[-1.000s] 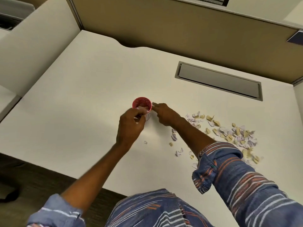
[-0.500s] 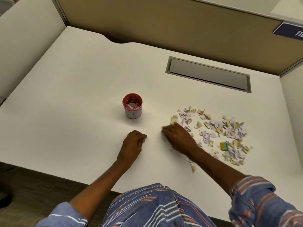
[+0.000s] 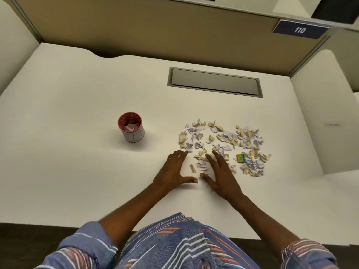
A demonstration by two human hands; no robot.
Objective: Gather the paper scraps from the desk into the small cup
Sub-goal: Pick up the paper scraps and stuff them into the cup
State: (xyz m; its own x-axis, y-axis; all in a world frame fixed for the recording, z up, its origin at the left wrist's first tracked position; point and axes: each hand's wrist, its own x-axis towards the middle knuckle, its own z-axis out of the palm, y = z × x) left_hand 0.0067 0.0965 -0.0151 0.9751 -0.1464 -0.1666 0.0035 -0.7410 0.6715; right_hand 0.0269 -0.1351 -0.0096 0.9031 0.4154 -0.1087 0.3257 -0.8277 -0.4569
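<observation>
Hands flat on desk (image 3: 77,105), bracketing near edge of scrap pile.
Head view: small cup (image 3: 131,126) upright, left of paper scraps (image 3: 223,144), well apart, some scraps inside; yellow-blue piece (image 3: 241,158) in pile; grey hatch (image 3: 214,82) behind. Left hand (image 3: 175,171) and right hand (image 3: 220,174) both spread wide, gripping nothing, a few scraps between them.

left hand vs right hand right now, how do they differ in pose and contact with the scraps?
The left hand lies at the near left edge of the paper scraps, its fingertips just reaching them; the right hand reaches further in, with scraps beside and under its fingers. The left hand angles up and right, the right hand up and left, thumbs nearly meeting. Both are open, flat on the desk, holding nothing, away from the cup.
</observation>
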